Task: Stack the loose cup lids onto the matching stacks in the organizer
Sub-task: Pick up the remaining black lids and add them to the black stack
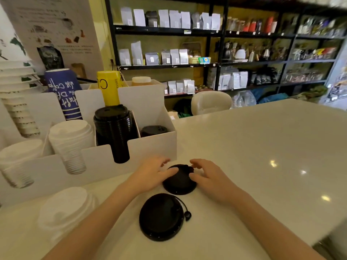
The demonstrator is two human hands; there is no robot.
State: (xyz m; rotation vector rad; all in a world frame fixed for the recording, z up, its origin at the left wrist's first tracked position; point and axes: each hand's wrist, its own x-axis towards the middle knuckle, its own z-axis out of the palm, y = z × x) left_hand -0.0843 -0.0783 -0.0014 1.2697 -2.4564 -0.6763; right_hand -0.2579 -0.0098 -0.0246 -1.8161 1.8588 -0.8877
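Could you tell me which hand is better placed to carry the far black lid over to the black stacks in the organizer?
Probably the left hand. It rests on the lid on the organizer side, nearer the black stacks; the right hand would have to cross over.

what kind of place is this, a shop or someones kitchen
Most likely a coffee shop counter, not a home kitchen. A white divided organizer holds a tall stack of black plastic cup lids and white lid stacks, and black metal shelves behind carry rows of pale retail pouches, probably coffee.
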